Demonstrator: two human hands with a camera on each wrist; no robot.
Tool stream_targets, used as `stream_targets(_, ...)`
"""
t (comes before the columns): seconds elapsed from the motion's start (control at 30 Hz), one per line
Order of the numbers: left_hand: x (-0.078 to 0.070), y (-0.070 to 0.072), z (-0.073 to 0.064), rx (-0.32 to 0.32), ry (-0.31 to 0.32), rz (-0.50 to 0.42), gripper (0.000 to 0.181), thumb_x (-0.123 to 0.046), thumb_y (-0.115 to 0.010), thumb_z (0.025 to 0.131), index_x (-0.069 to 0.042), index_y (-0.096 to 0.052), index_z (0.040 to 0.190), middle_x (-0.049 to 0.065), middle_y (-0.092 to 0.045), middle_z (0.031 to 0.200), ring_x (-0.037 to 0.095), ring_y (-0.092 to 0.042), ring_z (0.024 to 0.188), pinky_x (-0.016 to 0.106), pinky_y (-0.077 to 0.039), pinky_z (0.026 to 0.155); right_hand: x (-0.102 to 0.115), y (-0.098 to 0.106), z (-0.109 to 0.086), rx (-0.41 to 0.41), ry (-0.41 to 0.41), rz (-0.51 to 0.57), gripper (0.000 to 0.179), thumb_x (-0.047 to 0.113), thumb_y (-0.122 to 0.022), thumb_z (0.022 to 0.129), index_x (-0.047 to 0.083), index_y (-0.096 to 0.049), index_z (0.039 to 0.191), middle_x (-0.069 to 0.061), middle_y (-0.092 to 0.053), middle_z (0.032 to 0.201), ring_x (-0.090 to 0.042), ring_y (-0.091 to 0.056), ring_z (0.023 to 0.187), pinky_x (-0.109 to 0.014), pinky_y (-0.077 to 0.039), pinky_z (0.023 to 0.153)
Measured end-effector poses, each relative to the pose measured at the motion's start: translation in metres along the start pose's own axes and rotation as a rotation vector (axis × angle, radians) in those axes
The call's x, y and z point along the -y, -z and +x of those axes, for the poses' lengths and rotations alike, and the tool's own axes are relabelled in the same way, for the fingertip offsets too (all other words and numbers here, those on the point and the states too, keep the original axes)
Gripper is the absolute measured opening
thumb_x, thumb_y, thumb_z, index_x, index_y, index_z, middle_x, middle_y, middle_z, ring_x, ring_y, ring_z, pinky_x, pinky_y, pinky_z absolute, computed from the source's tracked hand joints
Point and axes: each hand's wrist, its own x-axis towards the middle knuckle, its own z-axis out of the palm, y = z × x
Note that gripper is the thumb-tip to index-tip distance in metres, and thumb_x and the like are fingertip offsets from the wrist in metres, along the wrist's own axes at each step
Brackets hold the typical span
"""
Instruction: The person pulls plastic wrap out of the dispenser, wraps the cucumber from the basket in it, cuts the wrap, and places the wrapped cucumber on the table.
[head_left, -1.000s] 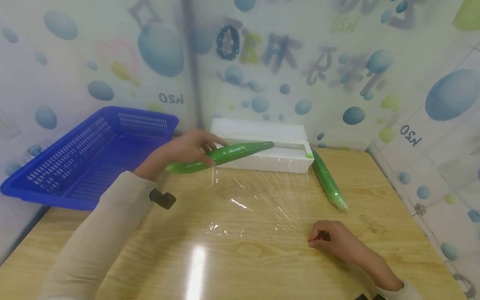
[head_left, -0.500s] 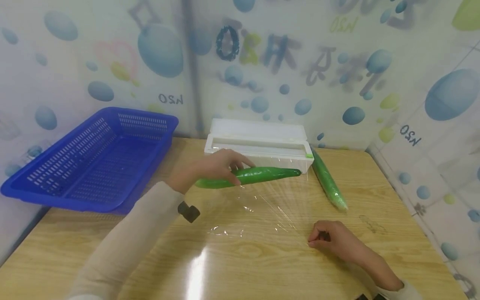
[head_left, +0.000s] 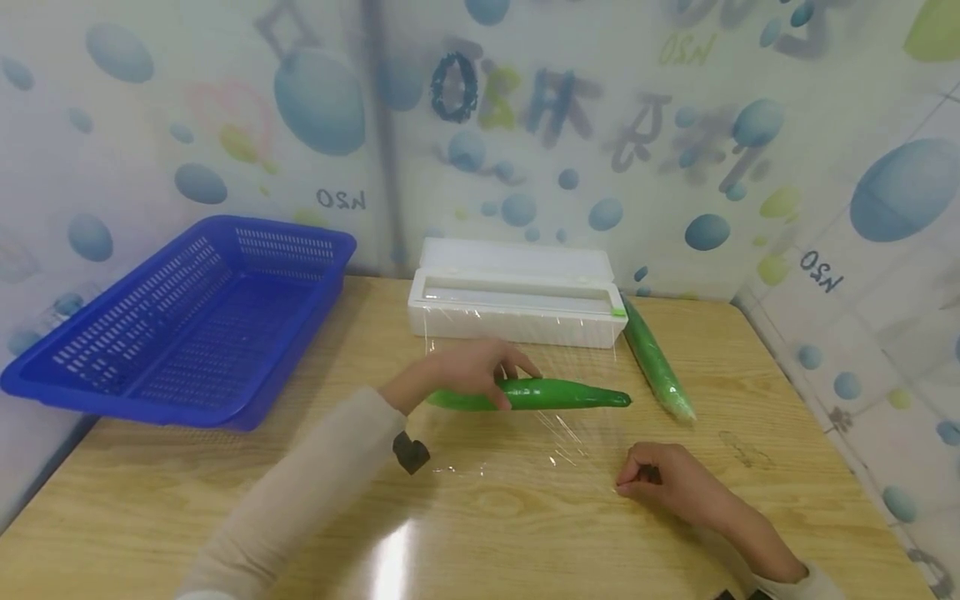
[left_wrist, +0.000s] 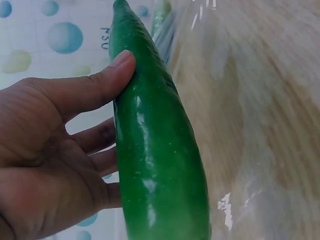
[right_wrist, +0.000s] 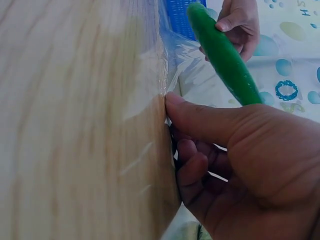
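My left hand (head_left: 476, 367) grips a long green cucumber (head_left: 566, 393) near its middle, thumb on one side and fingers on the other. In the head view it lies crosswise over a sheet of cling film (head_left: 562, 437) drawn out toward me. The left wrist view shows the glossy cucumber (left_wrist: 155, 150) large, narrowing toward the top. My right hand (head_left: 678, 483) pinches the film's near right corner between thumb and fingertips at the tabletop. In the right wrist view, the film's edge runs from the thumb of that right hand (right_wrist: 260, 155).
Behind the film stands a white cling film dispenser box (head_left: 517, 329) with its lid up. Another cucumber (head_left: 660, 367), looking film-wrapped, lies against the box's right end. A blue plastic basket (head_left: 300, 333) occupies the left of the wooden table (head_left: 525, 550). Patterned walls (head_left: 637, 192) border the table.
My left hand has carried the cucumber from in front of the box toward me and to the right, over the film, turning it nearly level across. My right hand stays in place.
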Motion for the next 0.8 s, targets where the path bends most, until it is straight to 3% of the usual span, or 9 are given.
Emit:
stream_targets(0.23, 0.003, -0.013, 0.003, 0.031, 0.006, -0.047, 0.053, -0.001, -0.080, 0.074, -0.013, -0.065, 0.123, 0.008, -0.070, 0.100, 0.019, -0.065, 0.088, 0.026, -0.051, 0.079, 0.001, 0.000, 0.000, -0.002, 0.004, -0.001, 0.011, 0.026, -0.071, 0.086, 0.017, -0.066, 0.082, 0.014, -0.060, 0.078, -0.002, -0.055, 0.067, -0.022, -0.048, 0.056)
stream_targets(0.6, 0.005, -0.026, 0.005, 0.067, 0.033, -0.008, 0.053, -0.004, -0.081, 0.074, -0.016, -0.065, 0.123, 0.008, -0.069, 0.104, 0.020, -0.064, 0.096, 0.028, -0.048, 0.086, -0.002, -0.001, -0.001, -0.006, -0.030, 0.012, 0.008, 0.018, -0.075, 0.083, 0.019, -0.067, 0.081, 0.014, -0.061, 0.076, -0.002, -0.056, 0.068, -0.023, -0.049, 0.056)
stream_targets(0.8, 0.003, -0.030, 0.005, 0.071, 0.062, 0.006, 0.054, -0.004, -0.081, 0.073, -0.015, -0.065, 0.123, 0.009, -0.069, 0.106, 0.022, -0.063, 0.099, 0.030, -0.049, 0.087, -0.001, -0.001, -0.001, -0.016, -0.037, 0.016, 0.007, 0.022, -0.074, 0.083, 0.020, -0.067, 0.081, 0.013, -0.061, 0.076, -0.002, -0.055, 0.067, -0.023, -0.049, 0.055)
